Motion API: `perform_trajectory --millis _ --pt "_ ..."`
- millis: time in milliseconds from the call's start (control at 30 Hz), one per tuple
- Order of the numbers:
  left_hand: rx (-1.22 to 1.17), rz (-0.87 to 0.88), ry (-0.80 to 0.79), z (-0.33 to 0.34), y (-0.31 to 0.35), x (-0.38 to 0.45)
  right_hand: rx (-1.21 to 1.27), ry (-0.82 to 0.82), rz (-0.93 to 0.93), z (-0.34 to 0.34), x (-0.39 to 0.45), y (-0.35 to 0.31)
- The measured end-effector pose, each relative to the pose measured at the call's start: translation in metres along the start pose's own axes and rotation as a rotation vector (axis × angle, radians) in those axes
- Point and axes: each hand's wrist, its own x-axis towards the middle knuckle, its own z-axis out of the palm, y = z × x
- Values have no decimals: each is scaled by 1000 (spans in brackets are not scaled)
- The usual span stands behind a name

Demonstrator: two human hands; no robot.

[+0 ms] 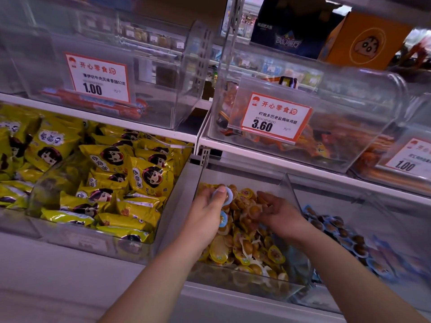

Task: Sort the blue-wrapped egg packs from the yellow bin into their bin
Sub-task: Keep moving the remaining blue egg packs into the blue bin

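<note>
A clear bin (pixel 289 183) in the middle of the lower shelf holds a heap of yellow-wrapped egg packs (pixel 247 248). My left hand (pixel 207 213) is over its left side and grips blue-wrapped egg packs (pixel 227 194), one at the thumb and another (pixel 223 219) lower in the palm. My right hand (pixel 277 213) reaches into the heap, its fingers curled down among the yellow packs; what it holds is hidden. To the right, a second clear bin (pixel 363 201) holds blue-wrapped egg packs (pixel 345 238).
At the left a bin is piled with yellow snack bags (pixel 105 178). The shelf above carries clear bins with price tags (pixel 98 76), (pixel 275 116), sausages and orange packs. A white shelf edge (pixel 210 297) runs along the front.
</note>
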Motion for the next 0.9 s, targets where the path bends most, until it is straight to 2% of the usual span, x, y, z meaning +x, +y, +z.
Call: perform_trajectory --millis 100,167,233,300,367,433,600,667,767,900 --pt "27 37 46 6 -1 3 -240 116 -83 -6 1 1" --pt "16 49 73 10 -2 5 -495 177 -144 -8 5 4" --pt "25 53 90 12 -4 6 -718 37 -115 -4 9 9" --pt "34 55 106 14 -5 8 -809 -162 -77 7 14 15" --pt "21 48 109 15 -7 9 -833 -246 -83 18 19 21" --pt "28 36 103 16 -10 9 -845 -264 -83 24 27 26" --pt "43 42 119 15 -13 9 -918 -419 22 27 39 23" --pt "24 45 116 15 -13 10 -874 -452 50 26 39 23" --pt "37 50 107 15 -14 10 -672 -335 36 29 38 33" --pt "58 46 114 14 -15 11 -536 -53 -44 31 36 39"
